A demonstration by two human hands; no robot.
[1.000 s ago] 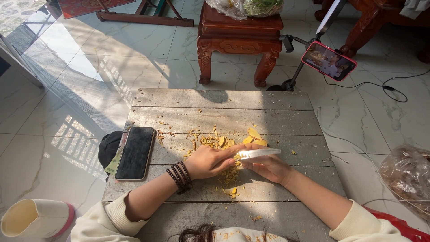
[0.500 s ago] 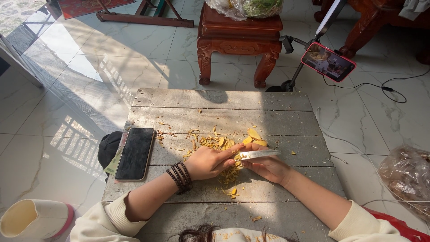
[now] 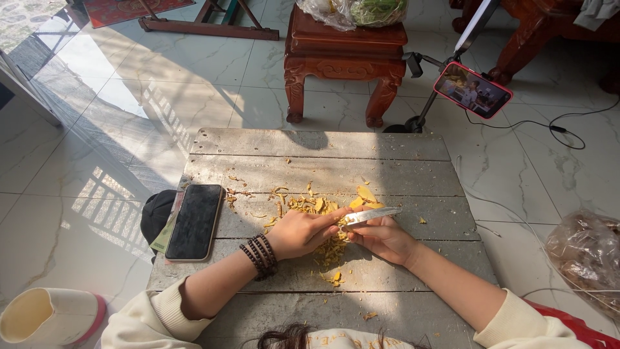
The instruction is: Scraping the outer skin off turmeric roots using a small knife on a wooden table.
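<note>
At frame centre, on wooden table [image 3: 400, 174]: my right hand [image 3: 382, 238] grips knife [image 3: 369, 215]; my left hand [image 3: 303, 231] closed over yellow pieces [image 3: 336, 249]; phone [image 3: 195, 221] lies left.

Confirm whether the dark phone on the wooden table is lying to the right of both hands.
No: the phone lies at the table's left edge, left of the left hand.

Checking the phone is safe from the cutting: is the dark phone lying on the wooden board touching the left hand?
Apart. The head view shows bare plank between the phone and the left hand; its beaded wristbands lie clear too.
</note>
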